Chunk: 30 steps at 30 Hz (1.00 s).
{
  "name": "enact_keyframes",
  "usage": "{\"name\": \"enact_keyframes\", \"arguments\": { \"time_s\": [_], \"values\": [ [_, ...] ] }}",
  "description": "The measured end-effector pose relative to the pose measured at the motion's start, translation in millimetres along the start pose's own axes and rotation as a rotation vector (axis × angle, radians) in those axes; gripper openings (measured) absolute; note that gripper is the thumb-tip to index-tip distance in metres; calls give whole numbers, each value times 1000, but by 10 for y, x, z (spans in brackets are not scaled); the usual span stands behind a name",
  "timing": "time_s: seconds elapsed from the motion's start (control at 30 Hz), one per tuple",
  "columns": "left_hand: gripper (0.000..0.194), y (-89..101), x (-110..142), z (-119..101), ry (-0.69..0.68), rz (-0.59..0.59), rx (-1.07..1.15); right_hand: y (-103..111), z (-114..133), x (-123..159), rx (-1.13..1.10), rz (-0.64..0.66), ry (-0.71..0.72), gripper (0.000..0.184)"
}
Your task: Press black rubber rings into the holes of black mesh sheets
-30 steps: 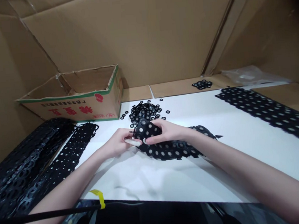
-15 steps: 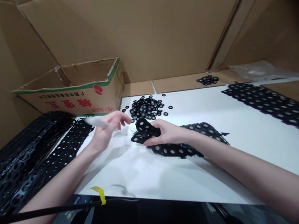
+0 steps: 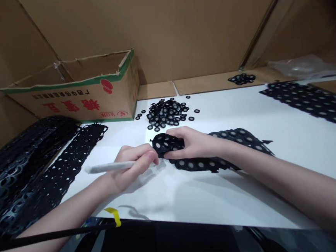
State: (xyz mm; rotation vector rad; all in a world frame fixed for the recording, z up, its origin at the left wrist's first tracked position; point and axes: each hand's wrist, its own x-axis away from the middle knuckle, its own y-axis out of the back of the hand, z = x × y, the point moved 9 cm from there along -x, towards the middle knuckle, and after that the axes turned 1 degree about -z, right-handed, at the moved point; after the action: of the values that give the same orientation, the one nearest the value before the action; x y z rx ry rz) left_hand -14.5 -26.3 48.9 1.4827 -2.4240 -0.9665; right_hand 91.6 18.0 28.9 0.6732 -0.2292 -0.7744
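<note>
My right hand (image 3: 191, 143) is closed on the bunched end of a black perforated rubber strip (image 3: 230, 144) that lies across the white table (image 3: 191, 194). My left hand (image 3: 132, 167) is closed around a thin white stick tool (image 3: 107, 167), its tip pointing at the strip's end near my right fingers. A pile of small black rings (image 3: 165, 113) lies just beyond both hands.
An open cardboard box (image 3: 75, 96) stands at the back left. Punched-out black strips (image 3: 58, 173) are heaped on the left. Another perforated strip (image 3: 311, 101) lies at the right, with a small ring pile (image 3: 242, 78) and a clear plastic bag (image 3: 303, 67) behind. Cardboard walls enclose the table.
My left hand swung out to the left toward the box, then came back down beside the strip with the white tool. My right hand kept its hold on the strip.
</note>
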Motion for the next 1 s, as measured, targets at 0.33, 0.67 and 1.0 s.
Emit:
{"name": "enact_keyframes", "arguments": {
  "time_s": [0.33, 0.67, 1.0],
  "values": [
    [32, 4, 16, -20, -24, -100, -65, 2, 26, 7, 37, 11, 28, 18],
    [34, -1, 49, -81, -82, -114, -141, 0, 59, 2, 35, 12, 97, 16],
    [36, -62, 28, -71, -116, -74, -105, -5, 71, -3, 58, -2, 126, 17]
  ]
}}
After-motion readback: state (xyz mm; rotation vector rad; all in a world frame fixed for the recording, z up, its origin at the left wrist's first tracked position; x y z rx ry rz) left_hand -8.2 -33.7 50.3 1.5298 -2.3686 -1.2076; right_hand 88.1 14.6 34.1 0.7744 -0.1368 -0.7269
